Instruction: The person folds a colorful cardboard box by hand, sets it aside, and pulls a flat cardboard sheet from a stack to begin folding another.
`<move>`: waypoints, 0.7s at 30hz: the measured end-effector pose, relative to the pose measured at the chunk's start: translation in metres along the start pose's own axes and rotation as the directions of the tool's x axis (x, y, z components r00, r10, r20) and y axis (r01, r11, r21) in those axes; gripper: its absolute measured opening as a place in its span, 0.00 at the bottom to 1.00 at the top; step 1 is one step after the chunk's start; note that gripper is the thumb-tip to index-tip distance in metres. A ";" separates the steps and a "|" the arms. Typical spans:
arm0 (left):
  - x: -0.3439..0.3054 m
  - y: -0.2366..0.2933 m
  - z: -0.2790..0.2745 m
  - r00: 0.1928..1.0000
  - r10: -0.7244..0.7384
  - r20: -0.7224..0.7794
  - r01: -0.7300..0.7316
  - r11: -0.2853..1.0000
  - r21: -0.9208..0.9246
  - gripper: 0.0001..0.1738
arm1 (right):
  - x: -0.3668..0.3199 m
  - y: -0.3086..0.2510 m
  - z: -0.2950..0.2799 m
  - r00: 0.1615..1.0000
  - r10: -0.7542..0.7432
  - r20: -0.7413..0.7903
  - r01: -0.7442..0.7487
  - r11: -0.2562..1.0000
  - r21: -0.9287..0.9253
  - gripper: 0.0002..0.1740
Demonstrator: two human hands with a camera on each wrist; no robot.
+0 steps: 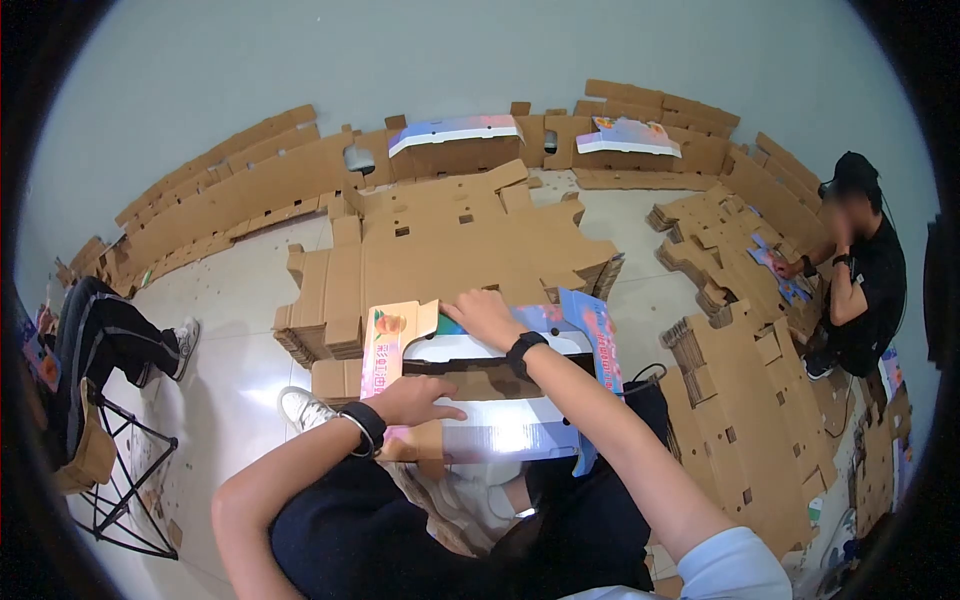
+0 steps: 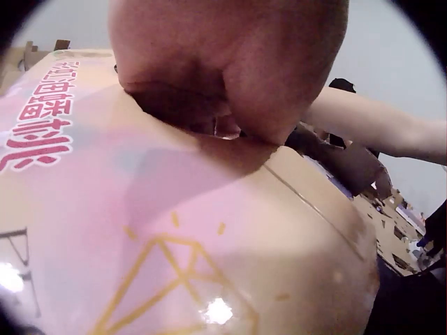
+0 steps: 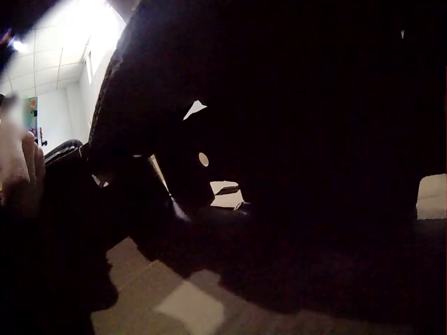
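Note:
A printed cardboard box (image 1: 510,430), pink, blue and white with a large opening in its top, sits in front of the person's lap. My left hand (image 1: 408,400) rests over its near left edge, thumb and a finger stretched toward the opening. In the left wrist view that hand (image 2: 230,70) lies over the edge of the pink panel (image 2: 181,188), which bears red characters and a yellow line drawing. Reaching across the opening, my right hand (image 1: 485,318) grips the far edge near the tan corner flap (image 1: 424,318). Its fingertips are partly hidden.
Stacked flat cardboard (image 1: 440,230) lies beyond the box, with more stacks (image 1: 740,410) at right. Cardboard panels (image 1: 260,190) line the wall. Another person (image 1: 865,270) sits at right by printed pieces (image 1: 780,265). At left are a person's leg (image 1: 110,320) and a folding stool (image 1: 120,470).

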State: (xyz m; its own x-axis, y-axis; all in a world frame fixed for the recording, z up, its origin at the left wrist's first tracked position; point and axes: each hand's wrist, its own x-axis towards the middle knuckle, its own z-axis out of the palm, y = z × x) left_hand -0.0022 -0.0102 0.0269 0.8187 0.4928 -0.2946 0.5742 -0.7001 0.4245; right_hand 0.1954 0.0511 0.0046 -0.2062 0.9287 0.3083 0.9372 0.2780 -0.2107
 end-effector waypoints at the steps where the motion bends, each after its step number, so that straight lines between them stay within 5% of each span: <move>1: 0.000 0.000 0.000 1.000 0.011 -0.024 -0.011 1.000 0.000 0.33 | -0.001 0.000 0.007 0.985 -0.068 -0.155 0.097 0.978 0.183 0.22; 2: 0.001 0.000 0.000 1.000 0.013 -0.026 -0.013 1.000 0.001 0.33 | 0.000 0.003 0.013 0.943 -0.104 -0.316 0.215 0.915 0.340 0.17; 6: 0.002 -0.002 0.003 0.999 0.036 -0.022 -0.036 0.999 0.007 0.31 | 0.000 -0.002 0.004 0.934 -0.129 -0.333 0.254 0.896 0.364 0.11; 12: 0.001 0.000 -0.001 0.999 0.031 -0.031 -0.030 0.999 0.038 0.31 | 0.004 -0.009 -0.009 0.966 -0.049 -0.254 0.155 0.896 0.417 0.11; 18: 0.001 -0.002 -0.001 0.995 0.058 -0.078 -0.054 0.997 0.062 0.31 | -0.003 -0.009 -0.022 0.996 0.066 -0.052 -0.040 0.915 0.401 0.23; 20: -0.001 0.002 -0.007 0.997 0.048 -0.061 -0.043 0.995 0.087 0.31 | -0.006 0.002 -0.029 0.982 -0.078 -0.174 0.160 0.833 0.529 0.26; 21: -0.002 0.004 -0.011 0.998 0.026 -0.052 -0.022 0.996 0.083 0.31 | -0.015 0.006 -0.051 0.988 -0.149 -0.051 0.147 0.764 0.629 0.26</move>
State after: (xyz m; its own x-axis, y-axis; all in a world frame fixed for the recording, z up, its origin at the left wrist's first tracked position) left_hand -0.0013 -0.0085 0.0384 0.8323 0.5005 -0.2382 0.5543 -0.7513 0.3582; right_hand 0.2183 0.0267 0.0457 -0.3288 0.8632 0.3831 0.5084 0.5036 -0.6985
